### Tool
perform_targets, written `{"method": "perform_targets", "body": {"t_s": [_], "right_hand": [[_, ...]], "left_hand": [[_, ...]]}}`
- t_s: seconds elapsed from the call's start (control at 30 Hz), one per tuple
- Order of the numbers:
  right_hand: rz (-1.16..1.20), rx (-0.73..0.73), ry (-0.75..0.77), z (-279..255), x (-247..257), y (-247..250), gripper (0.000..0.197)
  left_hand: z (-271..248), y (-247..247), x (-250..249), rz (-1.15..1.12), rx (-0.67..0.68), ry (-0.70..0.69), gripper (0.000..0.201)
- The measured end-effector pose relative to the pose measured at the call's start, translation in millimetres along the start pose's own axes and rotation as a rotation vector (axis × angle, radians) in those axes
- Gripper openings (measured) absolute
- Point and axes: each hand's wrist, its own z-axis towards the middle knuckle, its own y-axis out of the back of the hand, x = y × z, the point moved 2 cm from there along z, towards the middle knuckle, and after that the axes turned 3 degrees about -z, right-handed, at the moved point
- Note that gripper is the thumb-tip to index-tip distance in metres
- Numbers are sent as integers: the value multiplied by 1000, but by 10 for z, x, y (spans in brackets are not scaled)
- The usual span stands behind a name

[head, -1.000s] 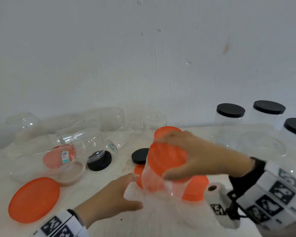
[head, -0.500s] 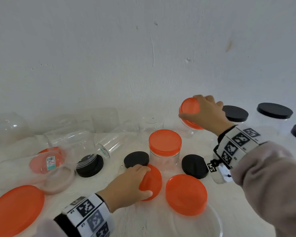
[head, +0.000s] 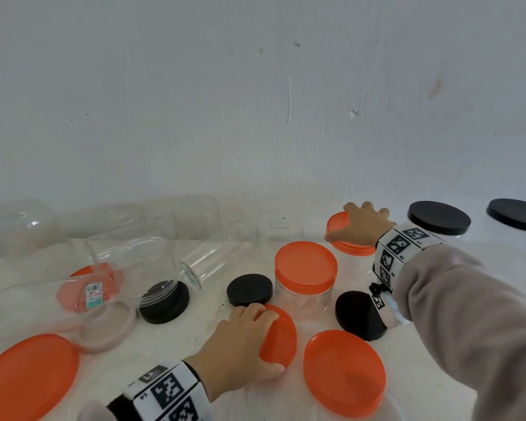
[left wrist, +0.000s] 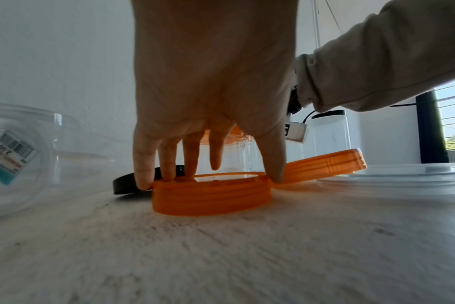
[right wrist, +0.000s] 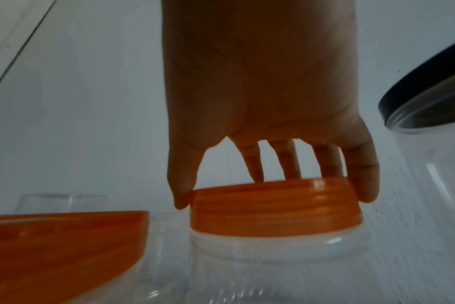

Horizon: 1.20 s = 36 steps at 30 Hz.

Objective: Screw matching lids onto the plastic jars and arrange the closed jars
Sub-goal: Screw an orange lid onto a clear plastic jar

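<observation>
Fingers [left wrist: 166, 162] of the left hand [head: 240, 347] are curled round the rim of a loose orange lid [head: 281, 335] lying at six o'clock on the table [head: 422, 375], presumably so it can be lifted for an open jar. At one o'clock, the lid of a closed orange-lidded jar [head: 346, 244] is gripped by the right hand [head: 362, 226], which has been lowered since half a second ago, seemingly to set the jar beside the black-lidded jars [head: 438, 220].

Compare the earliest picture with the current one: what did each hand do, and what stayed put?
The right hand carried the orange-lidded jar from the table's middle to the back, beside the black-lidded jars, gripping its lid. The left hand took hold of a loose orange lid. The black lids and lying jars stayed.
</observation>
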Motion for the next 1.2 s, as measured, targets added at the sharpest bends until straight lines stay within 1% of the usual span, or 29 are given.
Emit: {"method": "perform_targets", "body": {"t_s": [0.2,0.3,0.37,0.5,0.6,0.7,0.8,0.93,1.07,1.2], "right_hand": [[-145,141,27,240,-10,16,84],[-314,230,52,346,73,99,85],[-375,233,97,402,203,186,86],[-343,198,264,492,622,336,86],[-373,207,355,549,946,349,89],[-457,227,414,576,1172,284,91],[-588,249,426,603,1313,197,98],[-726,268,404,664,1424,130,107],[-767,303,388,693,1479,59,119],[-813,306,398,697,1515,11,119]], "left_hand": [[24,-13,48,-19,-5,-2,82],[23,-1,73,-37,-2,3,84],[18,6,74,-41,2,11,84],[18,28,44,-81,-2,33,82],[30,50,34,-89,23,35,81],[57,46,52,-67,53,22,82],[106,18,90,-29,65,15,81],[161,-15,135,2,55,22,67],[169,-43,153,12,48,22,62],[144,-33,157,16,38,21,63]]}}
